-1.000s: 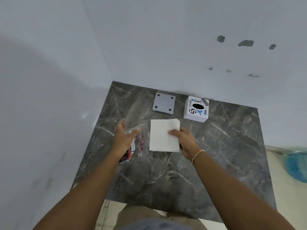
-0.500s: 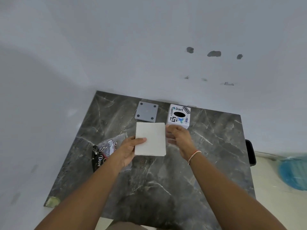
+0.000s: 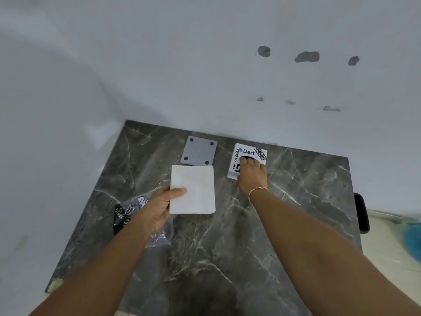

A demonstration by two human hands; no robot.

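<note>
A flat white stack of paper napkins [image 3: 198,190] lies on the dark marble table [image 3: 227,258], slightly left of centre. My left hand [image 3: 159,208] pinches its near left edge, thumb on top and fingers beneath. Behind it on the right stands a white box [image 3: 255,152] with "Dart" and other stickers and a dark oval hole in its top. My right hand [image 3: 250,174] lies over this box. Its fingertips reach into the hole and the thumb sits at the box's near left side.
A grey square plate [image 3: 199,153] with four dark dots lies just behind the napkins. A clear plastic packet [image 3: 127,213] with a black label sits under my left wrist. White walls close the left and back. A black object [image 3: 362,213] hangs off the table's right edge.
My left hand left the plastic packet and took the napkin stack's left edge. My right hand let go of the stack and moved back and right onto the white box.
</note>
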